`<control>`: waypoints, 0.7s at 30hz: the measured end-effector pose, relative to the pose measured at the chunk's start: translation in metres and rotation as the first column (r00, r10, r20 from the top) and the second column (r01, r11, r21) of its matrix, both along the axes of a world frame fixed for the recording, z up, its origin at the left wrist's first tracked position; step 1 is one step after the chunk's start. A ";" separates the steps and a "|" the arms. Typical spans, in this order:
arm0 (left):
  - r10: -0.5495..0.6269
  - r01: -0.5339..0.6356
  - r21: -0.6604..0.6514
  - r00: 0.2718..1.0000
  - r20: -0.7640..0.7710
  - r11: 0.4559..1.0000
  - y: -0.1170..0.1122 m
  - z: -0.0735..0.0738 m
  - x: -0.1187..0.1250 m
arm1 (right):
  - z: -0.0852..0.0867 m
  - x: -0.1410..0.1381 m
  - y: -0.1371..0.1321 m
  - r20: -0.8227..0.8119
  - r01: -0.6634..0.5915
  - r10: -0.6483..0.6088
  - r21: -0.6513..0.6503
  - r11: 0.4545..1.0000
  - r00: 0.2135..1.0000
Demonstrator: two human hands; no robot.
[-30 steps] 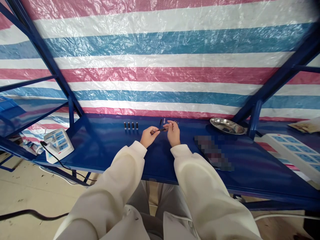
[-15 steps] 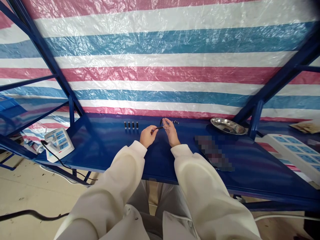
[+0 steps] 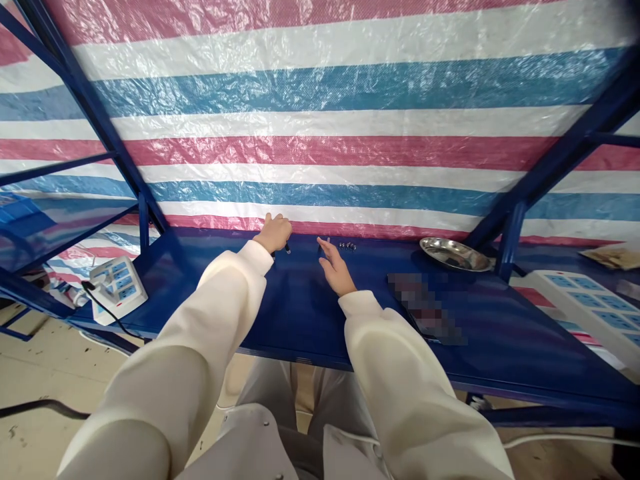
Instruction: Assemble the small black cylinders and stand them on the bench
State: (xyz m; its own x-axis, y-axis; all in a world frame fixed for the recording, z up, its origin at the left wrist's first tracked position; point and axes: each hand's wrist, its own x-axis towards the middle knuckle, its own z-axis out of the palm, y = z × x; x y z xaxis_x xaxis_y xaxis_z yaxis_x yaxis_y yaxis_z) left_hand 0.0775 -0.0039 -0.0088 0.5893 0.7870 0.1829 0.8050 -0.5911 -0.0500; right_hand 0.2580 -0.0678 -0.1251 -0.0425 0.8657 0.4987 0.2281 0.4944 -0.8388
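My left hand [image 3: 274, 233] is over the far part of the blue table, left of centre, with its fingers curled down. Below its fingers shows a small black cylinder [image 3: 287, 249] with a light tip, which the hand grips. My left hand and sleeve hide most of the row of similar black cylinders. To the right, my right hand [image 3: 337, 268] hovers above the table, fingers stretched out and thumb apart, holding nothing I can see. Several small shiny metal pieces [image 3: 348, 246] lie just beyond and right of it.
A shiny metal dish [image 3: 456, 255] sits at the back right. In front of it lies a blurred-out flat dark object [image 3: 425, 308]. White power strips stand at the left [image 3: 119, 290] and the far right [image 3: 590, 300]. Striped sheeting [image 3: 320, 153] hangs behind the blue table [image 3: 310, 327].
My left hand has moved left and away from me with a black cylinder, from beside my right hand to the row. My right hand has shifted slightly left and nearer to me.
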 end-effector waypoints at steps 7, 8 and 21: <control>0.060 -0.075 -0.041 0.956 -0.288 0.996 -0.004 0.000 0.006 | -0.004 0.002 0.003 0.067 0.007 -0.008 0.016 1.000 0.998; 0.063 -0.078 -0.042 0.954 -0.293 0.996 -0.004 -0.001 0.006 | -0.004 0.002 0.003 0.076 0.009 -0.010 0.013 1.000 0.997; 0.059 -0.068 -0.029 0.966 -0.251 0.997 0.001 -0.013 0.001 | -0.002 0.000 0.001 0.155 0.047 -0.044 -0.021 0.999 0.987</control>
State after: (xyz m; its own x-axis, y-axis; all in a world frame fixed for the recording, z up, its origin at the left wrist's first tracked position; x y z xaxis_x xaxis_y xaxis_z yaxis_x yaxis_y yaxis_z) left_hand 0.0787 -0.0032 -0.0214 0.5611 0.8278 0.0066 0.8058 -0.5443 -0.2335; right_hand 0.2582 -0.0671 -0.1267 -0.0775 0.8805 0.4676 0.3775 0.4601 -0.8037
